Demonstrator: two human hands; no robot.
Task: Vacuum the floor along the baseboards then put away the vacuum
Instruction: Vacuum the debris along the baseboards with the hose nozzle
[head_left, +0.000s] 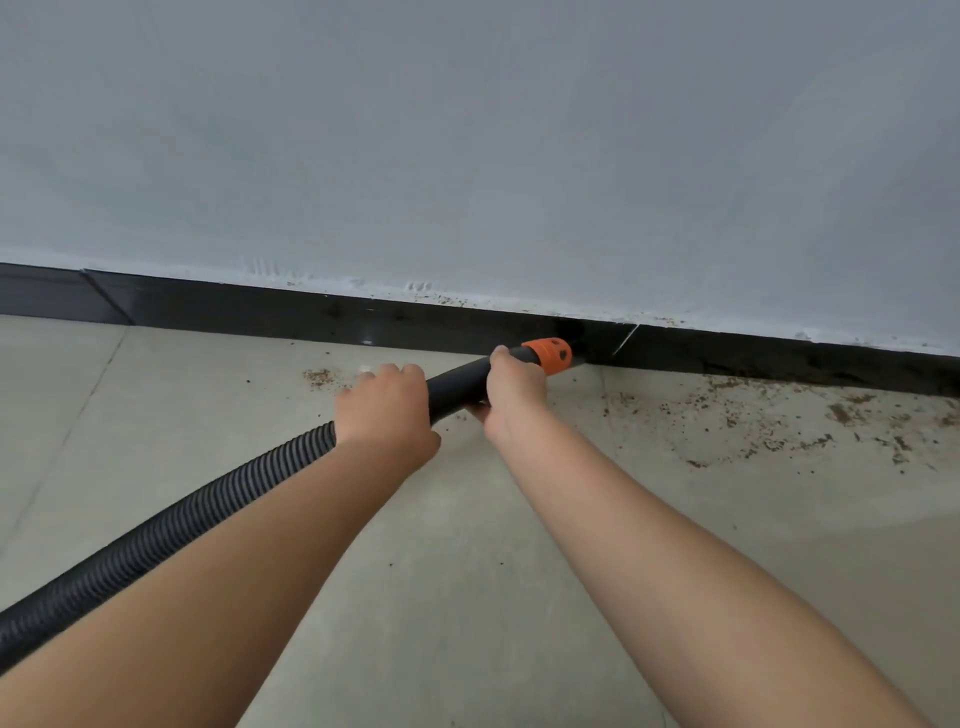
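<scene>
Ribbed black plastic hose (171, 525), glossy black baseboard (260, 317)

Vacuum hose (171, 525) beyond left edge.

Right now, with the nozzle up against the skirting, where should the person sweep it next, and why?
Probably slide the orange nozzle rightward along the black baseboard. Both hands, left hand and right hand, grip the black vacuum tube, and the thickest brown debris lies on the floor to the right.
</scene>
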